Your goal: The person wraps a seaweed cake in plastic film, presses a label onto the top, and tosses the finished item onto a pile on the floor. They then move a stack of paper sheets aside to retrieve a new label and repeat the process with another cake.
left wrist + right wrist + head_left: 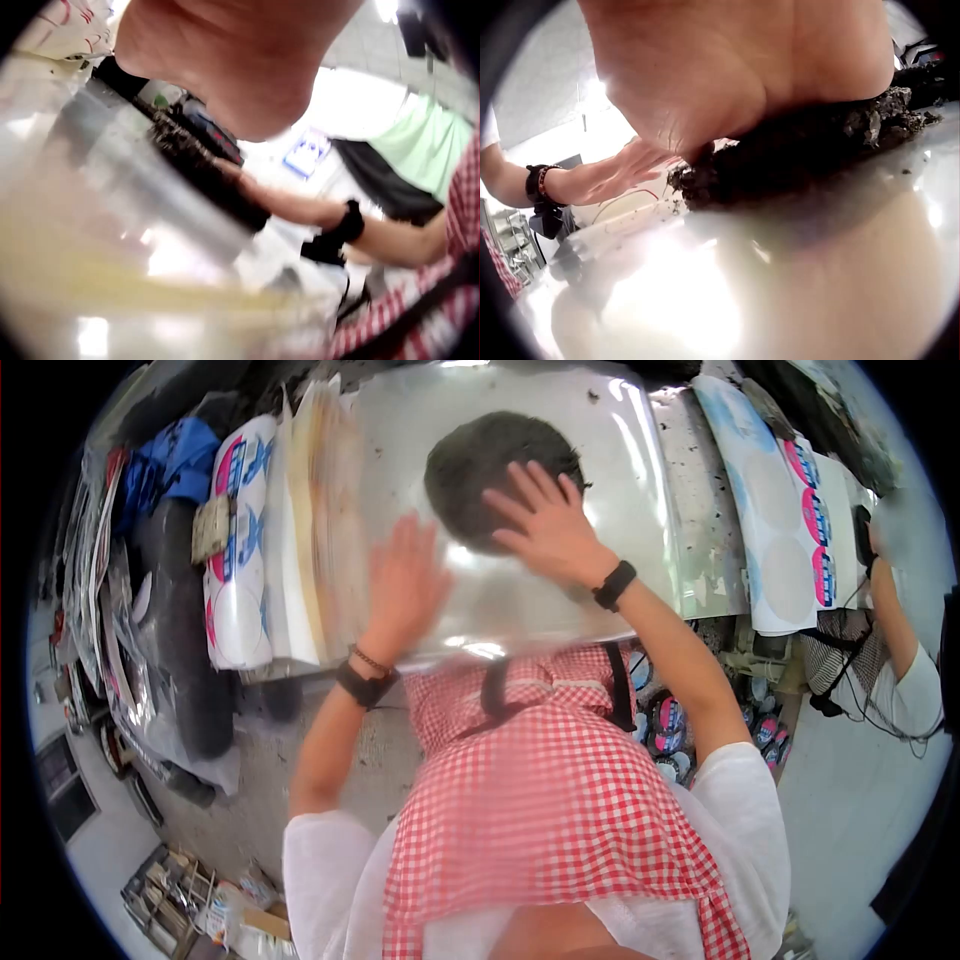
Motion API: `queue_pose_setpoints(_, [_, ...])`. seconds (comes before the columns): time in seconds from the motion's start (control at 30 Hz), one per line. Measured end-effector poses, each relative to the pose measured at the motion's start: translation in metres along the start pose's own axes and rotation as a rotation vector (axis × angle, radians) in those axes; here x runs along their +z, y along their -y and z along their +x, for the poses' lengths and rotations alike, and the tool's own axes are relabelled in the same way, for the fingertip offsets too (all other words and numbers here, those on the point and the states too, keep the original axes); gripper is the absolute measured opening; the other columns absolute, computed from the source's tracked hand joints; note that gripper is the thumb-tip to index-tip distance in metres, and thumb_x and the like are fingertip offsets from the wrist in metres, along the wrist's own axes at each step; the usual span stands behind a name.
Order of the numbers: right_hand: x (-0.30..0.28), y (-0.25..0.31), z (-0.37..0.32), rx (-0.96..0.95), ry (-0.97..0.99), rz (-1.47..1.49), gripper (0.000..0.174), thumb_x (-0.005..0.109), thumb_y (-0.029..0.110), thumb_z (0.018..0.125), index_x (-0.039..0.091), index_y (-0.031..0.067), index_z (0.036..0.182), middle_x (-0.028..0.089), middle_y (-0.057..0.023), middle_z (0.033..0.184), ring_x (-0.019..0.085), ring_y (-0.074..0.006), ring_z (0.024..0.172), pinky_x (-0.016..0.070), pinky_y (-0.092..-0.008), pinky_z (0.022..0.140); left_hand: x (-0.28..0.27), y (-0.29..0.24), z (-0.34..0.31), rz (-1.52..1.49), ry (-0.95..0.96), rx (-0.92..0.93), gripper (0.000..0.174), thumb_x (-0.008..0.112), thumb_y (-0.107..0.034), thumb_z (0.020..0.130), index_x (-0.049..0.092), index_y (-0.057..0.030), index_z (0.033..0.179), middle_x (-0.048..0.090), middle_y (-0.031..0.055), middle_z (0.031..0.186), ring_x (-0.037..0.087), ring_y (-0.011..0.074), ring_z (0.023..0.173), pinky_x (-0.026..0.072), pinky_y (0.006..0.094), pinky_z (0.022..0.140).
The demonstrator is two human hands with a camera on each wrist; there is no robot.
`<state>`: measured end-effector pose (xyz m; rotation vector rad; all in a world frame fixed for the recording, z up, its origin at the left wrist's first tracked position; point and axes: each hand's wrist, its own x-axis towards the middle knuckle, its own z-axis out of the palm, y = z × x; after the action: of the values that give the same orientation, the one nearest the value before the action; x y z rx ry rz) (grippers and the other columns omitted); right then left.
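A round, nearly black cake of flaky material that looks like dried seaweed (470, 465) lies on a shiny clear plastic sheet (560, 595). My right hand (545, 525) rests on its right part with straight, spread fingers; in the right wrist view the palm (742, 67) is right over the cake's ragged edge (877, 124). To the left of the cake, my left hand (408, 585) is blurred, its fingers straight and pointing away from me over the sheet. Nothing shows in its grasp. The left wrist view has its palm (232, 67) above the sheet.
At left stand a pile of paper-like sheets (308, 510), a roll of printed round labels (240, 550) and a blue cloth (180, 460). More label strips (775, 530) lie at right. Another person's arm (895, 610) is at the far right. Dark crumbs (594, 396) dot the sheet.
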<state>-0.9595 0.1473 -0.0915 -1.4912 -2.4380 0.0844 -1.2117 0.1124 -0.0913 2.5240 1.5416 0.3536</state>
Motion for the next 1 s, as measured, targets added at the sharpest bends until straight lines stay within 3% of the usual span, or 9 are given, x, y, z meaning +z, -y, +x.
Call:
queue_pose_setpoints(0.1, [0.003,-0.001,0.000,0.013,-0.001,-0.024,0.053,0.045,0.050,0.093,0.043,0.0277,0.141,0.029,-0.0132,0.151,0.023,-0.0311,0.141,0.0156,-0.0533,0.112,0.002,0.005,-0.026,0.170,0.211,0.110,0.059,0.042,-0.039,0.096,0.028,-0.0154,0.149,0.019,0.0121,0.156,0.019,0.0277,0.143,0.0109,0.0529,0.112])
queue_pose_setpoints(0.13, [0.003,-0.003,0.000,0.018,-0.003,-0.038,0.053,0.044,0.050,0.093,0.043,0.0281,0.141,0.029,-0.0129,0.152,0.023,-0.0307,0.141,0.0153,-0.0533,0.112,-0.002,0.005,-0.026,0.152,0.207,0.124,0.057,0.044,-0.040,0.096,0.035,-0.0149,0.146,0.023,0.0101,0.155,0.019,0.0269,0.144,0.0108,0.0526,0.112])
queue_pose_setpoints(0.23, [0.006,-0.006,-0.003,0.018,0.005,-0.031,0.052,0.044,0.050,0.093,0.042,0.0305,0.141,0.027,-0.0114,0.153,0.021,-0.0293,0.142,0.0140,-0.0533,0.112,-0.018,0.029,-0.030,-0.129,0.338,0.319,0.052,0.053,-0.038,0.092,0.046,-0.0163,0.139,0.026,0.0087,0.154,0.022,0.0273,0.143,0.0112,0.0519,0.113])
queue_pose_setpoints(0.27, [0.007,-0.006,-0.001,0.023,0.003,-0.046,0.052,0.044,0.050,0.093,0.042,0.0307,0.141,0.027,-0.0113,0.153,0.021,-0.0293,0.142,0.0140,-0.0535,0.112,-0.028,0.023,-0.029,-0.277,0.363,0.295,0.040,0.063,-0.036,0.086,0.060,-0.0151,0.120,0.032,0.0072,0.151,0.025,0.0282,0.141,0.0108,0.0507,0.113])
queue_pose_setpoints(0.47, [0.009,-0.008,-0.004,0.016,0.001,-0.040,0.052,0.043,0.052,0.093,0.042,0.0318,0.141,0.027,-0.0110,0.153,0.022,-0.0293,0.141,0.0141,-0.0543,0.112,-0.005,0.038,-0.030,-0.519,0.317,0.182,0.026,0.071,-0.031,0.078,0.055,-0.0118,0.087,0.040,0.0056,0.145,0.026,0.0294,0.140,0.0111,0.0487,0.113])
queue_pose_setpoints(0.67, [0.009,-0.008,-0.003,0.029,0.000,-0.045,0.052,0.042,0.053,0.093,0.041,0.0330,0.141,0.026,-0.0108,0.153,0.021,-0.0294,0.142,0.0136,-0.0542,0.112,-0.008,0.020,-0.038,-0.324,0.242,0.226,0.026,0.072,-0.030,0.076,0.057,-0.0110,0.085,0.038,0.0084,0.145,0.028,0.0295,0.139,0.0152,0.0489,0.110])
queue_pose_setpoints(0.77, [0.011,-0.006,-0.003,0.035,0.002,-0.042,0.052,0.041,0.054,0.093,0.040,0.0333,0.142,0.026,-0.0106,0.153,0.020,-0.0293,0.142,0.0132,-0.0543,0.112,-0.015,0.030,-0.026,-0.439,0.340,0.242,0.026,0.074,-0.030,0.075,0.059,-0.0109,0.085,0.038,0.0102,0.144,0.030,0.0296,0.137,0.0172,0.0486,0.110])
queue_pose_setpoints(0.87, [0.011,-0.007,-0.004,0.045,0.014,-0.041,0.053,0.040,0.054,0.093,0.040,0.0334,0.142,0.026,-0.0105,0.153,0.018,-0.0290,0.143,0.0123,-0.0541,0.113,-0.021,0.027,-0.026,-0.575,0.262,0.164,0.025,0.075,-0.028,0.073,0.061,-0.0099,0.083,0.041,0.0089,0.141,0.031,0.0304,0.135,0.0211,0.0465,0.109])
queue_pose_setpoints(1.0, [0.013,-0.008,-0.003,0.050,0.024,-0.033,0.054,0.039,0.055,0.093,0.039,0.0331,0.142,0.024,-0.0104,0.154,0.017,-0.0289,0.143,0.0109,-0.0535,0.113,-0.014,0.024,-0.028,-0.423,0.178,0.193,0.022,0.075,-0.024,0.074,0.064,-0.0083,0.085,0.049,0.0072,0.135,0.034,0.0311,0.132,0.0272,0.0442,0.107])
